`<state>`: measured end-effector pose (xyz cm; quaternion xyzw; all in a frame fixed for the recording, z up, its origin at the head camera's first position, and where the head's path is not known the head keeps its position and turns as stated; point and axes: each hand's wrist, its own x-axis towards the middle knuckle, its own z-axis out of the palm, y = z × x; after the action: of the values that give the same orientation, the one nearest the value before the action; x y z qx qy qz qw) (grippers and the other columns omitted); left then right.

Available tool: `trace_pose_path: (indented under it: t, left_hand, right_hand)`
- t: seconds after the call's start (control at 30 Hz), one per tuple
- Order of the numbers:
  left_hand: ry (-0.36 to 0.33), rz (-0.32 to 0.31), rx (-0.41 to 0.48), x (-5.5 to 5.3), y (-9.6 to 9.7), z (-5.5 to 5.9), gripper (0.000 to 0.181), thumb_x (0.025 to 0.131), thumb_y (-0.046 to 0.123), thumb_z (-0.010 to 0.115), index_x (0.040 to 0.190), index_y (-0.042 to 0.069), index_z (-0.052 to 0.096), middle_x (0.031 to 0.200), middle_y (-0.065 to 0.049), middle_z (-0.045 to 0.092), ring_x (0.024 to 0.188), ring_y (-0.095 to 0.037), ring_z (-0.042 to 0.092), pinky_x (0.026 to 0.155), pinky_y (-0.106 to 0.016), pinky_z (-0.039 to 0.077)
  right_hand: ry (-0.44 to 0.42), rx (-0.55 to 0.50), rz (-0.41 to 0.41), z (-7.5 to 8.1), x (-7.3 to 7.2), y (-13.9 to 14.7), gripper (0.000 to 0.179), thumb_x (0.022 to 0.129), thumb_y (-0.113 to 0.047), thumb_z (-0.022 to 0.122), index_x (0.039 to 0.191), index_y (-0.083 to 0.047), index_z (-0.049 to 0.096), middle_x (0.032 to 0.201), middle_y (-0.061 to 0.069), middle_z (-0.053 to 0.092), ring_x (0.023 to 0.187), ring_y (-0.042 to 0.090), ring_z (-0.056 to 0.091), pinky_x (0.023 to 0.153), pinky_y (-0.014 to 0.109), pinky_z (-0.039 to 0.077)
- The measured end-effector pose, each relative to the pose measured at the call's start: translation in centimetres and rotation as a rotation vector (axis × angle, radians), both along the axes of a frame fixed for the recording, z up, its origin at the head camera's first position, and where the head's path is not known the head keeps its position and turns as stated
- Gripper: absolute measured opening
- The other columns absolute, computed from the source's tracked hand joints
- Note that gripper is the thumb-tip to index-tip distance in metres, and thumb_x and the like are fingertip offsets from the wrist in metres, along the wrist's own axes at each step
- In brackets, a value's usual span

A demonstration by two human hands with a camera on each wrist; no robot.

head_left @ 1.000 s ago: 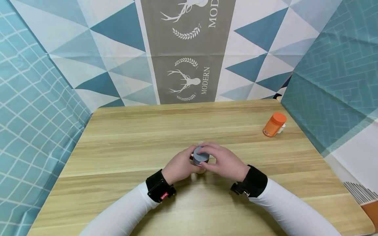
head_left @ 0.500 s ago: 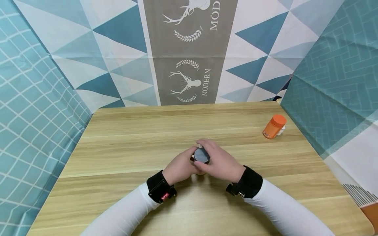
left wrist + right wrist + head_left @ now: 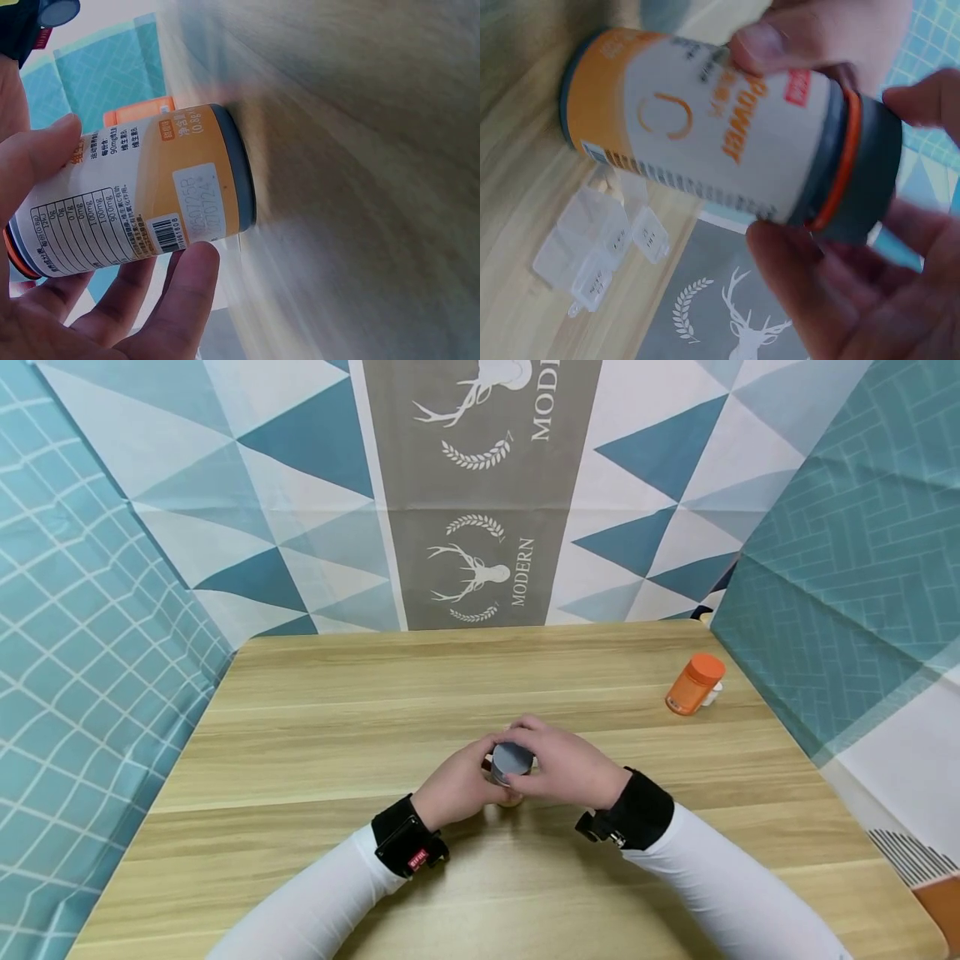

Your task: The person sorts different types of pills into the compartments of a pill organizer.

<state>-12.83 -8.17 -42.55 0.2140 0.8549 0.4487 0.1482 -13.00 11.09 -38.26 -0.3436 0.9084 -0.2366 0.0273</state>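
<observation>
A supplement bottle with a white-and-orange label (image 3: 142,195) stands on the wooden table, its base at the tabletop. My left hand (image 3: 459,785) holds the bottle's body, thumb on one side and fingers on the other. Around its dark grey cap (image 3: 512,761) curl the fingers and thumb of my right hand (image 3: 573,766). In the right wrist view an orange-red ring shows just under the cap (image 3: 874,169). Behind the bottle, a clear pill organizer (image 3: 622,232) lies with at least one lid raised and pale pieces inside; the hands mostly hide it in the head view.
An orange bottle (image 3: 695,683) with an orange lid stands at the table's far right, a small white object (image 3: 712,694) beside it. Patterned cloths hang behind and along both sides of the wooden table (image 3: 360,710).
My right hand has turned about the cap: its fingers spread wider half a second ago and now close round it again. The left hand and the bottle stay nearly in place.
</observation>
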Motion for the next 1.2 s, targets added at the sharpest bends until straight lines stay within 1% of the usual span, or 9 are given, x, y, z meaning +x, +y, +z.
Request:
trace_pose_path:
  t: [0.17, 0.3, 0.43, 0.53, 0.6, 0.7, 0.87, 1.03, 1.2]
  left_hand:
    - [-0.013, 0.0, 0.018, 0.0, 0.0, -0.1, 0.06, 0.076, 0.026, 0.082, 0.13, 0.026, 0.054, 0.111, 0.01, 0.062, 0.099, -0.009, 0.055, 0.084, -0.036, 0.048]
    - [-0.02, 0.0, 0.031, 0.0, 0.1, -0.1, 0.059, 0.075, 0.026, 0.083, 0.128, 0.027, 0.055, 0.11, 0.009, 0.062, 0.099, -0.008, 0.055, 0.087, -0.037, 0.047]
    - [-0.03, -0.012, 0.033, -0.1, 0.2, -0.2, 0.065, 0.075, 0.029, 0.083, 0.133, 0.025, 0.052, 0.111, 0.007, 0.062, 0.098, -0.012, 0.056, 0.085, -0.038, 0.048]
    - [-0.037, -0.011, 0.033, -0.2, 0.1, -0.2, 0.073, 0.075, 0.029, 0.083, 0.139, 0.024, 0.047, 0.114, 0.005, 0.061, 0.099, -0.014, 0.056, 0.087, -0.039, 0.047]
    - [-0.034, -0.011, 0.028, -0.3, 0.0, -0.1, 0.076, 0.075, 0.027, 0.083, 0.14, 0.024, 0.045, 0.116, 0.005, 0.06, 0.1, -0.015, 0.055, 0.089, -0.04, 0.047]
    - [-0.038, -0.013, 0.033, -0.3, -0.1, 0.0, 0.072, 0.074, 0.024, 0.084, 0.137, 0.024, 0.048, 0.115, 0.005, 0.061, 0.1, -0.015, 0.056, 0.088, -0.04, 0.047]
    - [-0.045, -0.017, 0.017, -0.4, -0.2, 0.2, 0.066, 0.075, 0.026, 0.082, 0.134, 0.025, 0.051, 0.114, 0.007, 0.061, 0.098, -0.016, 0.056, 0.083, -0.039, 0.048]
    - [-0.042, -0.022, 0.027, -0.4, -0.1, 0.2, 0.058, 0.074, 0.022, 0.083, 0.126, 0.026, 0.055, 0.109, 0.008, 0.062, 0.095, -0.013, 0.056, 0.082, -0.038, 0.048]
    - [-0.044, -0.024, 0.05, -0.4, -0.1, 0.1, 0.057, 0.073, 0.02, 0.084, 0.122, 0.024, 0.056, 0.106, 0.006, 0.064, 0.093, -0.011, 0.058, 0.084, -0.038, 0.048]
  right_hand:
    - [0.015, 0.021, -0.234, -0.6, 0.2, -1.2, 0.04, 0.083, -0.055, 0.066, 0.089, -0.016, 0.058, 0.079, -0.006, 0.055, 0.061, 0.007, 0.05, 0.049, 0.022, 0.043]
    - [0.001, 0.058, -0.28, -0.4, 0.3, -1.1, 0.05, 0.086, -0.066, 0.054, 0.085, -0.016, 0.054, 0.069, -0.003, 0.056, 0.054, 0.009, 0.049, 0.043, 0.025, 0.04]
    - [0.013, 0.078, -0.078, 0.6, 0.1, 0.2, 0.038, 0.095, -0.046, 0.056, 0.116, -0.014, 0.06, 0.109, 0.0, 0.062, 0.091, 0.007, 0.057, 0.073, 0.029, 0.053]
    - [0.041, 0.107, 0.145, 1.5, -0.2, 1.0, 0.043, 0.092, -0.021, 0.06, 0.134, -0.014, 0.055, 0.137, 0.002, 0.05, 0.121, 0.009, 0.043, 0.098, 0.033, 0.045]
    - [0.047, 0.129, 0.238, 2.0, -0.4, 1.2, 0.049, 0.089, -0.012, 0.061, 0.137, -0.013, 0.053, 0.142, 0.005, 0.046, 0.127, 0.011, 0.037, 0.102, 0.035, 0.042]
    - [0.048, 0.174, 0.265, 2.5, -0.6, 0.9, 0.051, 0.088, -0.011, 0.064, 0.138, -0.014, 0.053, 0.136, 0.001, 0.049, 0.118, 0.007, 0.045, 0.097, 0.031, 0.046]
    - [0.057, 0.182, 0.139, 2.2, -0.8, 0.1, 0.044, 0.085, -0.026, 0.07, 0.127, -0.015, 0.061, 0.109, -0.004, 0.054, 0.084, 0.004, 0.053, 0.073, 0.023, 0.051]
    - [0.12, 0.198, -0.112, 0.8, -0.4, -1.0, 0.042, 0.082, -0.056, 0.066, 0.089, -0.015, 0.057, 0.077, -0.005, 0.052, 0.058, 0.007, 0.049, 0.047, 0.021, 0.041]
    - [0.158, 0.172, -0.198, 0.4, -0.4, -1.1, 0.05, 0.089, -0.064, 0.052, 0.083, -0.014, 0.055, 0.073, -0.003, 0.055, 0.054, 0.008, 0.049, 0.041, 0.022, 0.039]
